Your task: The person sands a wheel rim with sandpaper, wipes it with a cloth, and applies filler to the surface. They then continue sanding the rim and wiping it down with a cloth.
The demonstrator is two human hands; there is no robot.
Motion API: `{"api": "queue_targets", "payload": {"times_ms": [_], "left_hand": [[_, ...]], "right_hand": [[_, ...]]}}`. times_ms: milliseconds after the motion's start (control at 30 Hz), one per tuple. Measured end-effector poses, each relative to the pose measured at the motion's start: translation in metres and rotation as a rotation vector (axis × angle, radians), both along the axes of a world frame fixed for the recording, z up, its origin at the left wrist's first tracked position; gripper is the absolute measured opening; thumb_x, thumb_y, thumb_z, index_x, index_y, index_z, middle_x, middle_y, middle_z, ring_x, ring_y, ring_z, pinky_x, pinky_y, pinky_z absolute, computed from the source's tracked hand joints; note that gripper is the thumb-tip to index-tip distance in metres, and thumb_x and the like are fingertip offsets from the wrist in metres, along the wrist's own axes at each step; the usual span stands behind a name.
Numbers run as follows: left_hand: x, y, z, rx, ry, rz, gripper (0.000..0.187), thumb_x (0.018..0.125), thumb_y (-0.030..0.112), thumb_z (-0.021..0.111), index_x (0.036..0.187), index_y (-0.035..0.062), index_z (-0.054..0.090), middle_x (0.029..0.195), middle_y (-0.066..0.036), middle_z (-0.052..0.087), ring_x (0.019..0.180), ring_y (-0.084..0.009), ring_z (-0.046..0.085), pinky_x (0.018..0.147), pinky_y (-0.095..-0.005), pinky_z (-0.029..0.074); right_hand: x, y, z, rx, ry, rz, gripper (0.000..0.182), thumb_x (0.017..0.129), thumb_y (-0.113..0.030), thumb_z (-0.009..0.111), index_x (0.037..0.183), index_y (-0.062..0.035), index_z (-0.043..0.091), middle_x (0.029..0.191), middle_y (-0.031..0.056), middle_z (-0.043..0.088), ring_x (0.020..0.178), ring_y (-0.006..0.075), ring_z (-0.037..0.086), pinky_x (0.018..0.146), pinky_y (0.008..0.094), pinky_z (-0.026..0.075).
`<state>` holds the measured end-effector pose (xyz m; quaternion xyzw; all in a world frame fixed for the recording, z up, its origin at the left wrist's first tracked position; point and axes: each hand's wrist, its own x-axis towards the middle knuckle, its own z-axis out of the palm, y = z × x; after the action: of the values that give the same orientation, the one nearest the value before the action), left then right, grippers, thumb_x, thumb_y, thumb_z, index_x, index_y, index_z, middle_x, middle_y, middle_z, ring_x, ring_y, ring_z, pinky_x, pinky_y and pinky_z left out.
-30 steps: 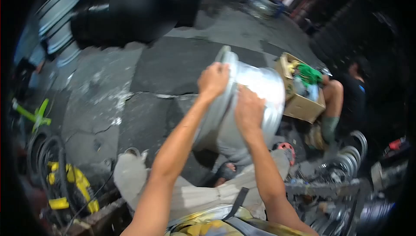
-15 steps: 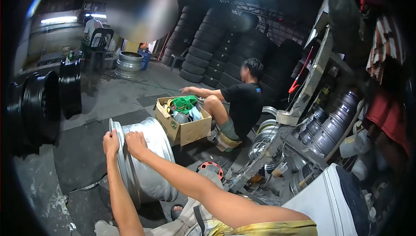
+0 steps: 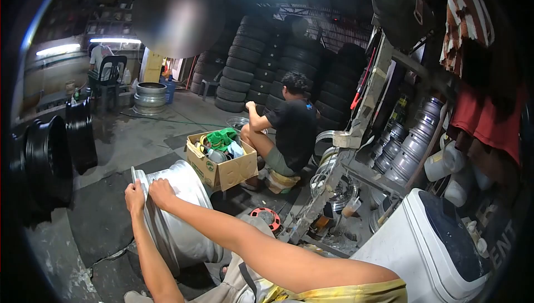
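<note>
Head view: left hand (image 3: pixel 134 197) closed on the wheel rim (image 3: pixel 181 181), apparently steadying it; right hand (image 3: pixel 162 193) curls against it, grip unclear; turning it would need both.

White bin (image 3: pixel 397 247) cut off @ btm, far person (image 3: pixel 100 55) too sm. for detail.

Stacked tires (image 3: pixel 241 65) stand beyond a cardboard box (image 3: pixel 236 173).

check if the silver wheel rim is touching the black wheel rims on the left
Apart: the head view plainly shows dark floor matting between the silver wheel rim and the black wheel rims.
</note>
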<state>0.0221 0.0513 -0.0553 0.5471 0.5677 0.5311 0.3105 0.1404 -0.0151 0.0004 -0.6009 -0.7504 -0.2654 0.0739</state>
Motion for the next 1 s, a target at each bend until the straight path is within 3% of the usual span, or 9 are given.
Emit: {"api": "queue_targets", "payload": {"times_ms": [533, 900, 933, 1000], "left_hand": [[-0.003, -0.011, 0.008, -0.015, 0.040, 0.015, 0.054, 0.096, 0.050, 0.056, 0.083, -0.0010, 0.065, 0.088, -0.024, 0.070, 0.090, -0.0436, 0.067, 0.078, -0.0501, 0.049], [-0.001, -0.008, 0.001, -0.002, 0.000, 0.004, 0.053, 0.096, 0.050, 0.055, 0.084, -0.0012, 0.064, 0.088, -0.024, 0.070, 0.090, -0.0441, 0.067, 0.078, -0.0496, 0.049], [0.000, -0.005, -0.001, 0.007, 0.011, -0.003, 0.051, 0.098, 0.048, 0.055, 0.088, -0.0013, 0.065, 0.090, -0.024, 0.070, 0.091, -0.0443, 0.067, 0.078, -0.0499, 0.049], [0.005, -0.002, -0.004, 0.013, 0.020, -0.006, 0.050, 0.098, 0.047, 0.055, 0.090, -0.0014, 0.066, 0.092, -0.025, 0.070, 0.092, -0.0444, 0.067, 0.079, -0.0502, 0.049]], "right_hand": [[0.005, -0.008, 0.006, -0.073, -0.060, 0.059, 0.012, 0.084, -0.012, 0.065, 0.087, -0.0069, 0.075, 0.089, 0.0125, 0.074, 0.087, 0.0269, 0.072, 0.074, 0.0399, 0.055], [0.024, -0.040, -0.002, -0.041, 0.093, 0.259, 0.020, 0.083, -0.004, 0.058, 0.102, -0.0012, 0.064, 0.099, 0.0143, 0.069, 0.092, 0.0308, 0.067, 0.079, 0.0439, 0.053], [0.025, -0.031, -0.005, -0.006, 0.150, 0.267, 0.017, 0.083, -0.004, 0.058, 0.098, -0.0023, 0.066, 0.096, 0.0150, 0.069, 0.091, 0.0324, 0.067, 0.078, 0.0461, 0.053], [0.023, -0.006, -0.008, -0.056, 0.152, 0.176, 0.017, 0.079, -0.007, 0.066, 0.095, -0.0027, 0.068, 0.095, 0.0161, 0.070, 0.091, 0.0332, 0.068, 0.079, 0.0460, 0.053]]}}
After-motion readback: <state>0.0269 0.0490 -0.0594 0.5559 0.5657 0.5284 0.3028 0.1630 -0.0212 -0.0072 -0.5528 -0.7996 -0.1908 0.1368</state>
